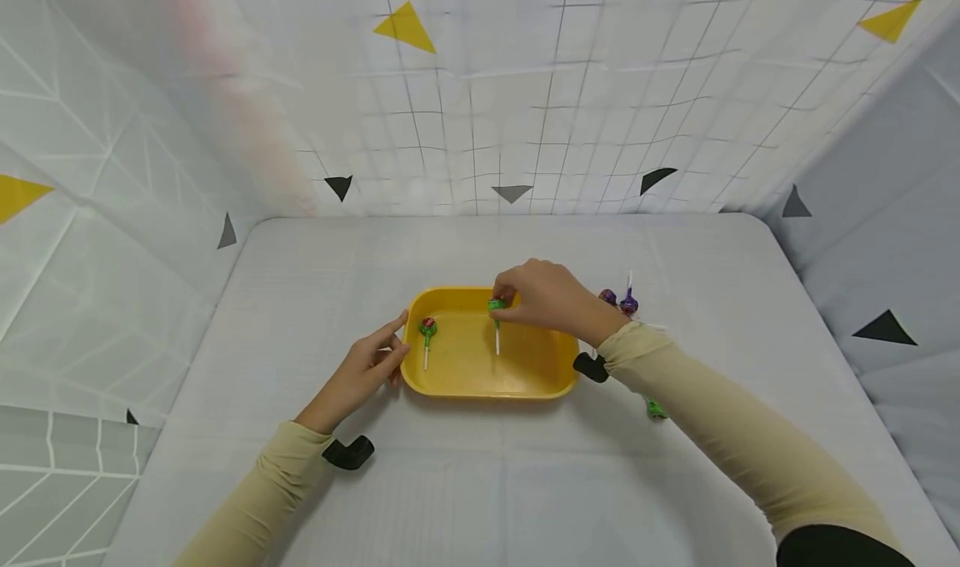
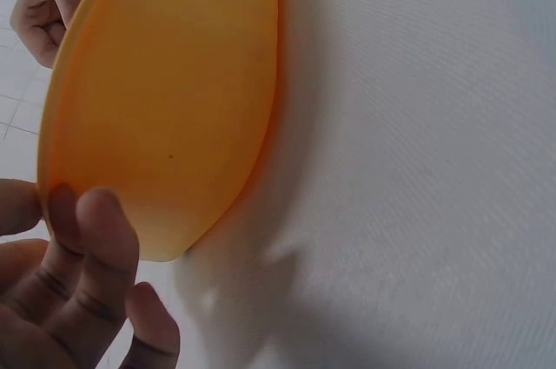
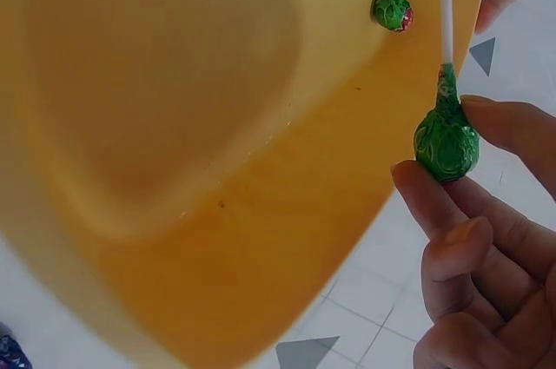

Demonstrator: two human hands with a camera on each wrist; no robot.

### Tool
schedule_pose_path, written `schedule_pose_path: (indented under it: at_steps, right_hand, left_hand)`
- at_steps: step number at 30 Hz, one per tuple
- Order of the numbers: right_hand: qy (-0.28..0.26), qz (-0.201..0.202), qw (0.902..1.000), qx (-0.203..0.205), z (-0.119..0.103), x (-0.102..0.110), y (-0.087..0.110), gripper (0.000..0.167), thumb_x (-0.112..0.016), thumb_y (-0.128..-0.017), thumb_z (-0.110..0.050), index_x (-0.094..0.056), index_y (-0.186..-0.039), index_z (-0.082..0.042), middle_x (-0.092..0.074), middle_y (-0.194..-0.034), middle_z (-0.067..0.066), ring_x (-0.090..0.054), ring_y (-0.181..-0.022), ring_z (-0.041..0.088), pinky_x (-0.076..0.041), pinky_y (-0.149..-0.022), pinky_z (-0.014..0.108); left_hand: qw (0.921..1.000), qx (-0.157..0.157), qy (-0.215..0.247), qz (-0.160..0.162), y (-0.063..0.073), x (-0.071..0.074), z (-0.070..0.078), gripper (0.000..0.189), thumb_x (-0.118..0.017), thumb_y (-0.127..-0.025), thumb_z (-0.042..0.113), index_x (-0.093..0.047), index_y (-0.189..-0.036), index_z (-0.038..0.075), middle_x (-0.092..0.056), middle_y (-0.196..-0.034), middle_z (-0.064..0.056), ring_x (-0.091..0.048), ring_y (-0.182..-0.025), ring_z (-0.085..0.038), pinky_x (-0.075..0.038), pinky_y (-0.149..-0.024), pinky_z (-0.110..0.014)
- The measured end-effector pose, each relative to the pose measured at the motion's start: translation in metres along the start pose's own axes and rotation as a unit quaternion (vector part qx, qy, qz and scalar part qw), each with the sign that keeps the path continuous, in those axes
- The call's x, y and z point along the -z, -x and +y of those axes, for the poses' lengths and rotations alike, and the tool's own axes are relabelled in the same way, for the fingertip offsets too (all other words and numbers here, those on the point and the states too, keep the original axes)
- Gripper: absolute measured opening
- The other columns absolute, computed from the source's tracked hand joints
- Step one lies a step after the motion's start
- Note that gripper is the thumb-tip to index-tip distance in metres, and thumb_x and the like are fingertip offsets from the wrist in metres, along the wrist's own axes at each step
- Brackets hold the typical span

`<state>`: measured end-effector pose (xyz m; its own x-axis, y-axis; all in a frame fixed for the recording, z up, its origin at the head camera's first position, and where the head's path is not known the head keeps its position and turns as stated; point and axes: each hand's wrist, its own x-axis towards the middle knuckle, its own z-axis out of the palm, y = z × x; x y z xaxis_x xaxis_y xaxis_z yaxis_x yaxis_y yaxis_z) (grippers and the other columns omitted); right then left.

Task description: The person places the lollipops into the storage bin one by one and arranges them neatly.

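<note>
Pinched a green lollipop (image 1: pixel 497 305) above the middle of the tray (image 1: pixel 457 375) with right hand (image 1: pixel 547 300) arched from four o'clock. Rested left hand (image 1: pixel 371 363), fingers loosely bent, against its edge at nine o'clock.

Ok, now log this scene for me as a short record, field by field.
Left hand: touches the left end of the yellow tray
Right hand: pinches a green lollipop over the tray
Inside tray: red-and-green lollipop near the left end
Right of tray: purple lollipop, second lollipop head beside it, green-wrapped item partly hidden by the right sleeve
Surface: white table
</note>
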<state>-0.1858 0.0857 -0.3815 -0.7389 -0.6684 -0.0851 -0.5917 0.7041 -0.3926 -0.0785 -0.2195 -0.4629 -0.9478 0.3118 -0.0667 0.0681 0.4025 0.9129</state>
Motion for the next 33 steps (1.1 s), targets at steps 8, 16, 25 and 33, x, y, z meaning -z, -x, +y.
schedule_pose_path:
  at_steps: [8, 16, 25, 33]
  right_hand:
    - [0.015, -0.012, 0.9998, -0.005, -0.007, -0.003, -0.009, 0.019, -0.079, -0.091, -0.037, -0.078, -0.098, -0.019, -0.077, -0.092, -0.005, -0.070, -0.085, 0.013, -0.059, -0.073, 0.034]
    - [0.018, -0.019, 0.9996, -0.006, -0.013, -0.008, -0.019, 0.020, -0.080, -0.090, -0.036, -0.079, -0.096, -0.017, -0.075, -0.088, -0.005, -0.066, -0.080, 0.013, -0.057, -0.070, 0.032]
    - [0.027, -0.043, 0.9986, -0.014, -0.026, -0.013, -0.033, 0.019, -0.079, -0.091, -0.034, -0.079, -0.097, -0.016, -0.076, -0.091, -0.003, -0.067, -0.081, 0.014, -0.057, -0.070, 0.031]
    - [0.030, -0.048, 0.9983, -0.010, -0.034, -0.020, -0.040, 0.019, -0.078, -0.091, -0.035, -0.079, -0.095, -0.017, -0.075, -0.091, -0.005, -0.066, -0.079, 0.012, -0.056, -0.067, 0.029]
  left_hand:
    - [1.0000, -0.003, 0.002, 0.001, 0.000, 0.001, 0.000, 0.059, -0.054, -0.109, 0.016, -0.031, -0.162, 0.005, -0.059, -0.092, -0.015, -0.060, -0.065, -0.026, -0.053, -0.059, -0.032]
    - [1.0000, -0.002, 0.004, 0.001, 0.001, 0.001, -0.001, 0.059, -0.054, -0.109, 0.017, -0.031, -0.162, 0.006, -0.058, -0.092, -0.015, -0.060, -0.065, -0.029, -0.052, -0.059, -0.032]
    - [1.0000, 0.002, 0.003, 0.004, 0.001, 0.000, 0.000, 0.059, -0.055, -0.109, 0.018, -0.032, -0.162, 0.006, -0.058, -0.092, -0.014, -0.060, -0.065, -0.027, -0.053, -0.059, -0.032]
    - [1.0000, 0.002, 0.005, 0.004, 0.002, 0.000, 0.001, 0.059, -0.054, -0.109, 0.017, -0.032, -0.162, 0.006, -0.058, -0.092, -0.014, -0.060, -0.065, -0.031, -0.053, -0.059, -0.032]
